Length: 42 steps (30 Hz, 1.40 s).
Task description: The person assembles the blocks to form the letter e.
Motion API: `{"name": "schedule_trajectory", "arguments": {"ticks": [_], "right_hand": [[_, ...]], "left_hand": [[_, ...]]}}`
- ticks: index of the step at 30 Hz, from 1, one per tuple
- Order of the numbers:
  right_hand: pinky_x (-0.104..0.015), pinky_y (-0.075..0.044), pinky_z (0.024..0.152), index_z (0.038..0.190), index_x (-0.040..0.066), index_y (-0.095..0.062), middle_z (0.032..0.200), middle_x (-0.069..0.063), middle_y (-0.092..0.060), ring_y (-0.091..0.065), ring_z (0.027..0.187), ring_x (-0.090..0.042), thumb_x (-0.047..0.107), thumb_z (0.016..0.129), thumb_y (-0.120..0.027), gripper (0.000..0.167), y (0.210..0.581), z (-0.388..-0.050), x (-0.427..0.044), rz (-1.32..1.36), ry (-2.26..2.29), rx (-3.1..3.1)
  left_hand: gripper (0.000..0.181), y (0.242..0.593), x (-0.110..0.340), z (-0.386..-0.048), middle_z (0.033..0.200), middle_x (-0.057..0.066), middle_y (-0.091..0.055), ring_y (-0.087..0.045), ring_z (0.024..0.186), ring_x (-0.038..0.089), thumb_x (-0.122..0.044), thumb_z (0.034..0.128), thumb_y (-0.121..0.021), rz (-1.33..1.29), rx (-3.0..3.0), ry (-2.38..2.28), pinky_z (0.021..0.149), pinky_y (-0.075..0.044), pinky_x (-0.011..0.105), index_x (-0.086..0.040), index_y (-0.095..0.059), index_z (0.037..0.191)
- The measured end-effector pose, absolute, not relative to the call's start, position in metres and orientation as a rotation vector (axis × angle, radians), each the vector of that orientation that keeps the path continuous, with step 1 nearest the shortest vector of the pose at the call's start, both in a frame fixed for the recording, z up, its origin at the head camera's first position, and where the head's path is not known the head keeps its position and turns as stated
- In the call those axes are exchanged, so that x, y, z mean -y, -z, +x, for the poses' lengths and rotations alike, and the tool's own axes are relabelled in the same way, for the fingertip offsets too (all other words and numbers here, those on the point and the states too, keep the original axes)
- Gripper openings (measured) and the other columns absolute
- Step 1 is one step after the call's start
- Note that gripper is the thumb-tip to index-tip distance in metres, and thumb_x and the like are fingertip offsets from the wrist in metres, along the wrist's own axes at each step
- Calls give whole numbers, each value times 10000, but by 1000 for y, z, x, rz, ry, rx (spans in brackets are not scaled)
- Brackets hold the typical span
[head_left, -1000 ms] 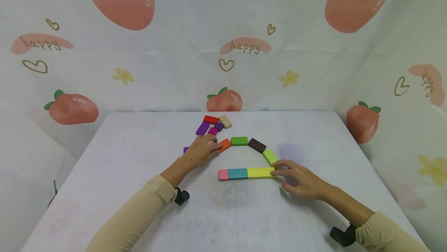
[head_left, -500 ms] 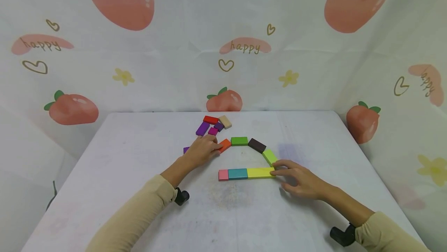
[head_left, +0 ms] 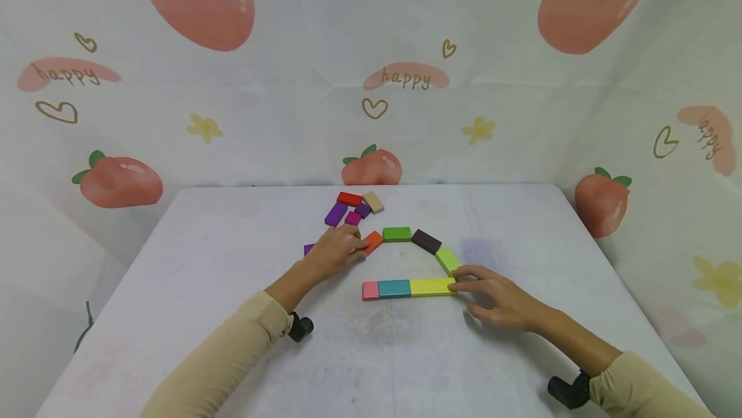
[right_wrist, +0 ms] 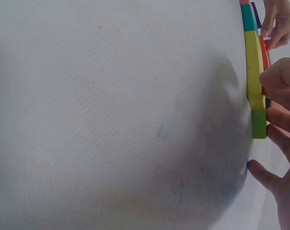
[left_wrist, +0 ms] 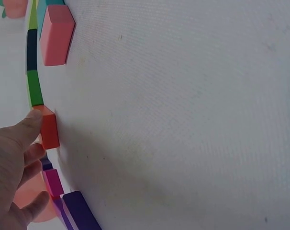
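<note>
An orange block (head_left: pixel 373 241) lies at the left end of an arc of blocks. My left hand (head_left: pixel 334 250) pinches it; in the left wrist view the thumb rests at the end beside the green block (left_wrist: pixel 34 87). On the arc's right side is a lime block (head_left: pixel 448 261), its lower end close to the yellow block (head_left: pixel 431 286). Fairly straight fingers of my right hand (head_left: pixel 501 299) touch around this meeting point, partly hiding it. The yellow block lines up with a teal block (head_left: pixel 395 288) and a pink block (head_left: pixel 370 290).
A dark brown block (head_left: pixel 426 241) sits in the arc between green and lime. Behind my left hand lie several loose blocks, including a red block (head_left: pixel 350 199), a tan block (head_left: pixel 373 202) and a magenta block (head_left: pixel 353 218). A purple block (head_left: pixel 309 248) is partly hidden by that hand.
</note>
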State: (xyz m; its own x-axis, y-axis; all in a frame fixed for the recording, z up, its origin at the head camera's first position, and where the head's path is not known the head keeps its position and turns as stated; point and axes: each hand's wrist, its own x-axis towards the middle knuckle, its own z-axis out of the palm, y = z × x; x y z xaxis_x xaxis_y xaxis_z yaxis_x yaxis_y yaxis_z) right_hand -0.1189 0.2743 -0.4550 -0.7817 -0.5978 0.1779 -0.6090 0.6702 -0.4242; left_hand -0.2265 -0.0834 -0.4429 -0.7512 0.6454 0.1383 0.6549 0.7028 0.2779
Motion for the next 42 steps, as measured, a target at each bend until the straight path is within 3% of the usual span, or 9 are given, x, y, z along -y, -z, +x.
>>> {"name": "schedule_trajectory", "arguments": {"ticks": [11, 27, 35, 42], "right_hand": [[-533, -505, 928, 1214, 193, -728, 1327, -35, -583, -540, 1232, -253, 86, 831, -712, 399, 456, -119, -274, 1033, -750, 2842], [-545, -504, 934, 1215, 193, -728, 1335, -39, -580, -538, 1241, -263, 91, 836, -713, 392, 455, -119, -274, 1019, -732, 2874], [-558, -495, 941, 1215, 186, -728, 1336, -46, -580, -539, 1244, -271, 89, 837, -715, 391, 455, -119, -274, 1013, -754, 2873], [-566, -489, 946, 1217, 184, -727, 1341, -48, -578, -534, 1253, -278, 87, 837, -718, 392, 455, -118, -274, 1008, -771, 2875]], "left_hand": [[317, 443, 87, -227, 1043, 87, -683, -604, 990, 219, -201, 885, -767, -1133, 2865, 489, 857, -535, 352, -98, -742, 1184], [359, 436, 147, -233, 1198, 143, -691, -611, 1170, 333, -117, 886, -755, -997, 2937, 559, 985, -493, 504, -51, -705, 1236], [303, 441, 172, -232, 1063, 118, -724, -654, 1021, 292, -31, 898, -711, -1008, 2979, 545, 898, -538, 453, -29, -718, 1201], [273, 440, 175, -230, 1008, 110, -729, -655, 942, 248, -81, 901, -723, -1018, 2999, 614, 846, -542, 430, -2, -730, 1162]]}}
